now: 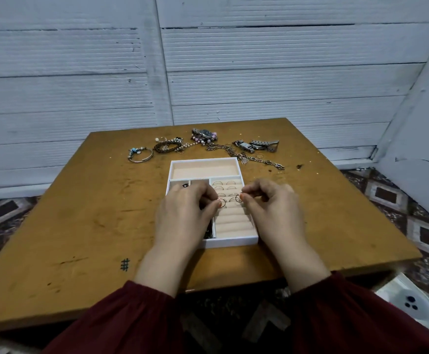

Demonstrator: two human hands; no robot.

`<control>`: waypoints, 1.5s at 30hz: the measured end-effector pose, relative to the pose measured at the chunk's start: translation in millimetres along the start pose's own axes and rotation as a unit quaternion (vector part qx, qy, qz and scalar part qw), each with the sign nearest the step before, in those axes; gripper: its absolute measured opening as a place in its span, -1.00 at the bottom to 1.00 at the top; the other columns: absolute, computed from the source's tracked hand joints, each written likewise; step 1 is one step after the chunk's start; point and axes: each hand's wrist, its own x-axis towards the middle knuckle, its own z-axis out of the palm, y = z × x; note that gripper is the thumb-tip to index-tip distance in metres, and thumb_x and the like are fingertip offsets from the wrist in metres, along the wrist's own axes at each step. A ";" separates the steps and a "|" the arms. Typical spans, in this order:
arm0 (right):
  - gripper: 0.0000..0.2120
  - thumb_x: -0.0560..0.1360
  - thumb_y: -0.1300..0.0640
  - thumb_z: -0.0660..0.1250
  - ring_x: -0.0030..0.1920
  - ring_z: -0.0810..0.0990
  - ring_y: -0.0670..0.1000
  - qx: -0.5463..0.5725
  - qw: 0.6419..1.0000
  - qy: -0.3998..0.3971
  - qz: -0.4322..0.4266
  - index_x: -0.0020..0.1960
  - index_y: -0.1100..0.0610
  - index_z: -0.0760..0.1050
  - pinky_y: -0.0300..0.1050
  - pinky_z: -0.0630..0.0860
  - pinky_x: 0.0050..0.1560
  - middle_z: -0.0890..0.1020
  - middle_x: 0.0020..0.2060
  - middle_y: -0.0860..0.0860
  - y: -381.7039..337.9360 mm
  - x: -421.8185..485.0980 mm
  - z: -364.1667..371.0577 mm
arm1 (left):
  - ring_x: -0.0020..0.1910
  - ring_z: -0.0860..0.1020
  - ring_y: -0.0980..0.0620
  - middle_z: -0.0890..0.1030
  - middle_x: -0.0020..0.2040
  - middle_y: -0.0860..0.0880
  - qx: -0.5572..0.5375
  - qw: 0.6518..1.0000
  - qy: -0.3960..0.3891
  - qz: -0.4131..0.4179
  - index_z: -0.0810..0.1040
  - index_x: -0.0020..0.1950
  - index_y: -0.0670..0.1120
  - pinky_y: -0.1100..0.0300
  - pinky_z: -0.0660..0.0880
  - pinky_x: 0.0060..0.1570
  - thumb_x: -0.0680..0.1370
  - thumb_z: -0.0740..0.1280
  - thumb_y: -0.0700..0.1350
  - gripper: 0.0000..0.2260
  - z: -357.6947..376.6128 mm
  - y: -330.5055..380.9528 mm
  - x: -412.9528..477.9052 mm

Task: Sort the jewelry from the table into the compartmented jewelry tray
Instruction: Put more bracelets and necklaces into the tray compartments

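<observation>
The white jewelry tray [231, 241] with peach lining sits mid-table. Its right part holds ring rolls with several rings [224, 186] slotted in the upper rows. My left hand [182, 215] pinches a thin ring [222, 202] over the rolls and hides the tray's left compartments. My right hand [272, 208] pinches another thin ring [238, 198] beside it. Behind the tray lie a bangle [141, 155], beaded bracelets [170, 145], a watch among pink beads [204, 135], a steel watch [258, 145] and a chain [254, 159].
The wooden table [80, 213] stands against a white corrugated wall. A small dark item [185, 185] lies in the tray's upper left compartment. A phone [412, 304] lies on the floor at the lower right, past the table's edge.
</observation>
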 end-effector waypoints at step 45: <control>-0.75 0.24 -0.29 0.39 -0.06 0.56 0.13 -0.021 0.993 -0.015 0.117 -0.40 -0.12 0.54 0.06 0.54 -0.07 0.62 -0.27 -0.09 2.7 2.2 7.3 | -0.19 0.58 0.03 0.60 -0.36 0.18 -0.094 0.995 0.017 -0.020 0.59 -0.24 0.10 0.00 0.55 -0.21 0.41 0.49 -0.06 -0.90 -1.3 -10.5 -7.5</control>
